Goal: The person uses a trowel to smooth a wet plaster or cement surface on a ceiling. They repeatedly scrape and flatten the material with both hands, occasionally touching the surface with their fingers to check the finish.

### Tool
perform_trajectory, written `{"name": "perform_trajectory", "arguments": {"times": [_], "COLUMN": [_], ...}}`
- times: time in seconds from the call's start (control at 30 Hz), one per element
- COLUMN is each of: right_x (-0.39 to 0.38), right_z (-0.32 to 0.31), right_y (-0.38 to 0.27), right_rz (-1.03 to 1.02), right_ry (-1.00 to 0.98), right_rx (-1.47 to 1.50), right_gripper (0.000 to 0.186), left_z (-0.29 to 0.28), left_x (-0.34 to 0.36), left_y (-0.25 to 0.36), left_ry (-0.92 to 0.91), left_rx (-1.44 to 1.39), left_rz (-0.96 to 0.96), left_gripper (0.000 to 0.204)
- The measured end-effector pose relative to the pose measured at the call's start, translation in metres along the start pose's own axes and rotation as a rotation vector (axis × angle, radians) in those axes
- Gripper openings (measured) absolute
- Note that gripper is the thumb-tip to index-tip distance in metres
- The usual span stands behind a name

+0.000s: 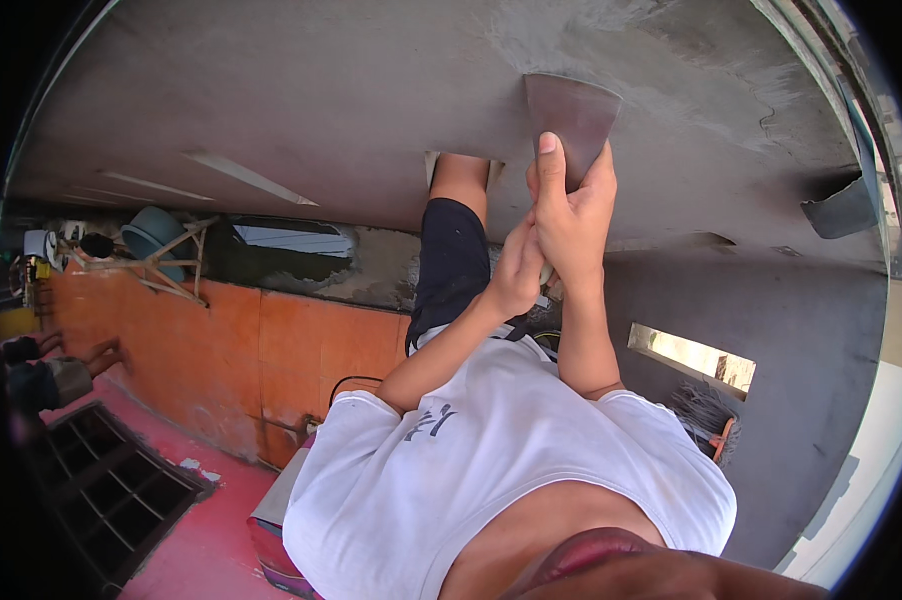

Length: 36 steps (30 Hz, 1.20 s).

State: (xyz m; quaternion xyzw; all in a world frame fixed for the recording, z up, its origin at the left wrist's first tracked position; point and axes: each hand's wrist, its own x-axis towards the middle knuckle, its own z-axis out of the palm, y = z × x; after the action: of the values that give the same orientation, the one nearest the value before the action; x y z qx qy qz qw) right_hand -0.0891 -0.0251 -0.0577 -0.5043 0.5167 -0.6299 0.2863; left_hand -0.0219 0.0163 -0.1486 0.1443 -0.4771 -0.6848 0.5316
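Note:
A wide scraper (572, 108) with a dark metal blade lies against or just over the grey cement surface (671, 60), its edge pointing toward the top of the view. My right hand (574, 205) is closed around it, thumb extended along the blade. Lower down, my left hand (516, 265) grips the handle, which is mostly hidden behind my fingers. My leg (458, 175) reaches into a cut-out in the grey surface beyond my hands. Faint pale smears mark the cement near the blade.
Another person's legs (91, 360) are at far left. A blue basin (151, 235) sits by a wooden frame (186, 270). An orange panel (221, 360), dark window grille (111, 490) and grey mop head (706, 410) surround me. A bent grey strip (836, 210) hangs at right.

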Motion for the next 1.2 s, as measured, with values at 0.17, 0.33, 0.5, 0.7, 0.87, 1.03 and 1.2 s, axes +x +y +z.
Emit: {"name": "perform_trajectory", "arguments": {"times": [0.17, 0.33, 0.5, 0.7, 0.87, 1.03, 1.2], "right_x": [-0.002, 0.003, -0.003, 0.012, -0.001, 0.012, 0.004], "right_z": [-0.007, 0.0, 0.001, 0.016, 0.013, 0.028, 0.032], "right_y": [-0.013, -0.004, -0.016, -0.022, -0.019, -0.029, -0.034], "right_rz": [0.074, -0.004, 0.074, -0.02, 0.109, 0.064, 0.113], "right_ry": [-0.017, -0.023, 0.007, -0.046, -0.004, -0.06, -0.049], "right_rx": [-0.052, -0.111, -0.066, -0.065, 0.074, 0.037, 0.094], "right_gripper": [0.024, 0.026, 0.025, 0.028, 0.026, 0.025, 0.025], "left_z": [0.011, 0.005, 0.01, -0.003, 0.005, -0.004, -0.008], "left_x": [-0.004, -0.002, -0.002, 0.011, 0.0, 0.007, 0.0], "left_y": [-0.003, -0.003, 0.002, 0.016, 0.021, 0.034, 0.038], "left_ry": [0.013, 0.03, 0.024, 0.017, 0.049, 0.073, 0.093], "left_rx": [-0.012, -0.035, -0.027, -0.036, -0.029, -0.002, -0.007], "left_rz": [-0.018, -0.018, -0.017, 0.059, -0.014, 0.016, -0.023], "left_gripper": [0.051, 0.05, 0.048, 0.049, 0.049, 0.05, 0.051]}}
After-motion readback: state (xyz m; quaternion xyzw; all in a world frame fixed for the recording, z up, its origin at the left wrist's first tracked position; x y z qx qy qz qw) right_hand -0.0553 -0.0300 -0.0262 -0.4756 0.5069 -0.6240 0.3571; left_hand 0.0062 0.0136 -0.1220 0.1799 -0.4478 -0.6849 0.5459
